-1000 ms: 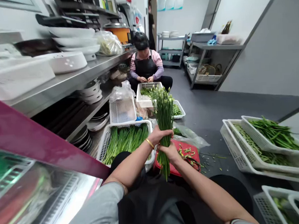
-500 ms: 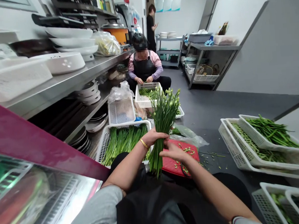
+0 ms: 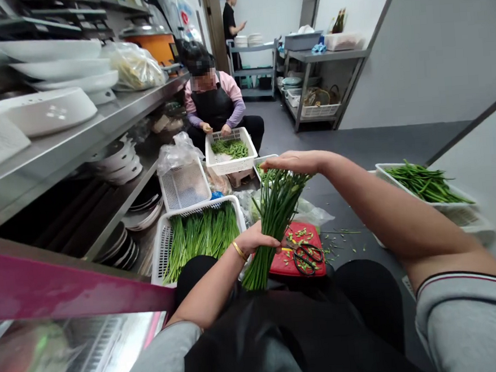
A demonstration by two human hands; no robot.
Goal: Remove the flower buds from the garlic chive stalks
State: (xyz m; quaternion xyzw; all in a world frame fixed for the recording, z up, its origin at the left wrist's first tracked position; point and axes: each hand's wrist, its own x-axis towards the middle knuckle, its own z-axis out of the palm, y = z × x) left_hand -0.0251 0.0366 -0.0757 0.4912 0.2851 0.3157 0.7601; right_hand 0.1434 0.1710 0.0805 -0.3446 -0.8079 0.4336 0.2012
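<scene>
My left hand (image 3: 258, 239) is wrapped round the lower part of a bundle of green stalks (image 3: 275, 207), which leans slightly right. Over the bundle's top lies my right hand (image 3: 295, 162), palm down with its fingers stretched out and flat, covering the bud ends. Black-handled scissors (image 3: 307, 258) rest on a red board (image 3: 285, 267) among small cut green bits, just right of the bundle. Left of it, a white basket (image 3: 159, 253) holds many more green stalks (image 3: 204, 231) laid side by side.
Across from me a seated person (image 3: 214, 97) works over a white basket (image 3: 232, 165) of green pieces. Another person (image 3: 230, 23) stands farther back. Steel shelves (image 3: 70, 144) with dishes line the left. At right is a basket of green pods (image 3: 426, 183).
My right hand has left the bundle's lower part and now lies flat on its top. The scissors show more fully. The view has shifted to the right.
</scene>
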